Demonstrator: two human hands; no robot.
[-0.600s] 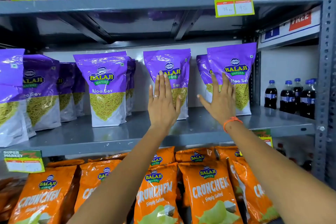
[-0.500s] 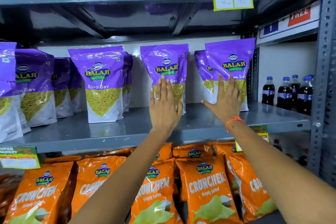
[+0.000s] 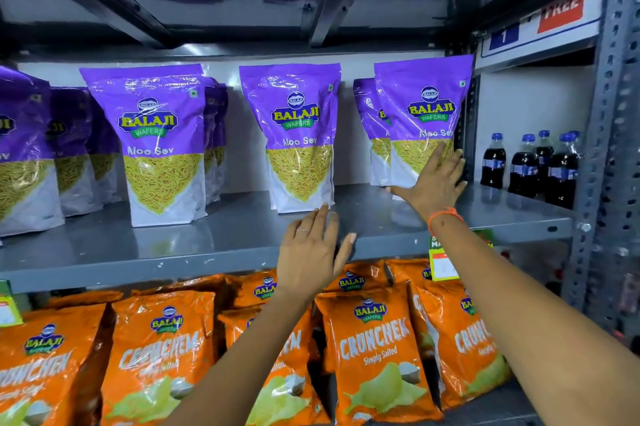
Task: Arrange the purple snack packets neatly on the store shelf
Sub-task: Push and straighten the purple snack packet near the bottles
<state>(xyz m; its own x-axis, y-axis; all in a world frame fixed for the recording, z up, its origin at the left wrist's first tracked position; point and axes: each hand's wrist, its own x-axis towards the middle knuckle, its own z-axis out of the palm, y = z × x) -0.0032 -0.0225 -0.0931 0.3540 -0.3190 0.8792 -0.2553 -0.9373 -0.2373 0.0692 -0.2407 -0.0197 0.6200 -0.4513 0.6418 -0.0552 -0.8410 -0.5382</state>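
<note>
Your two arms come up from the bottom of the frame, both bare right down to the lower edge, no sleeves showing anywhere. On your left hand (image 3: 309, 254), just below centre, there's a thin pale ring (image 3: 304, 229) on one finger, and your nails are long and light-coloured. Your right hand (image 3: 432, 185), right of centre, carries an orange thread band (image 3: 444, 216) tied round the wrist, a loose end sticking out at its right side.

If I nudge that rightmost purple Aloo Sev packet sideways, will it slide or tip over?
The rightmost purple packet stands tall on a narrow base, so it probably tips if pushed high. Its glossy film on the smooth metal shelf likely slides when nudged low, where the right hand rests.
</note>
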